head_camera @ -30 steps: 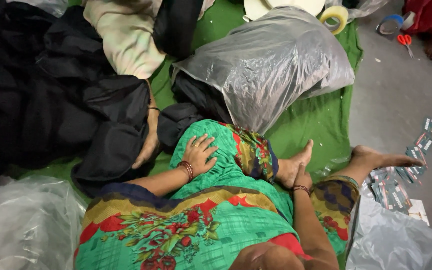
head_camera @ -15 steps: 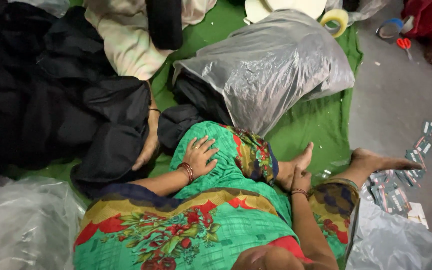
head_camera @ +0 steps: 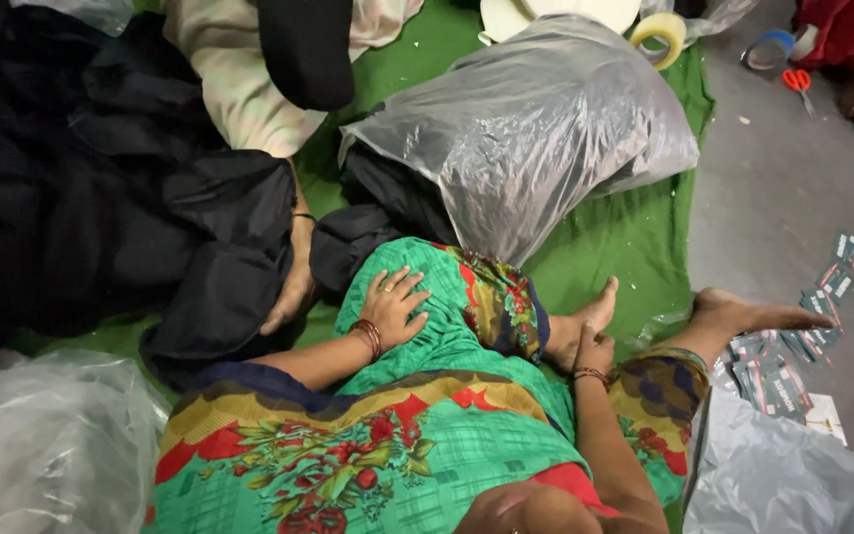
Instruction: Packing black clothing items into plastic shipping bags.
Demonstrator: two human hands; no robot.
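I sit on a green mat (head_camera: 615, 237) with my legs out, in a green flowered garment (head_camera: 417, 415). My left hand (head_camera: 394, 305) lies flat, fingers apart, on my raised knee and holds nothing. My right hand (head_camera: 593, 348) rests curled on my foot (head_camera: 585, 321) near the ankle. My other foot (head_camera: 753, 314) reaches onto the grey floor. Another person's hand (head_camera: 294, 282) rests on black cloth (head_camera: 210, 257) just left of my knee.
A large clear plastic bag (head_camera: 521, 138) stuffed with dark cloth lies ahead of my knee. More plastic bags sit at lower left (head_camera: 46, 445) and lower right (head_camera: 793, 475). Small printed cards (head_camera: 793, 346) are scattered on the floor; tape rolls (head_camera: 656, 35) and red scissors (head_camera: 796, 81) lie at the back.
My right hand has settled more firmly onto my foot. The person opposite has leaned slightly, their dark cloth hanging lower. My left hand has stayed on my knee.
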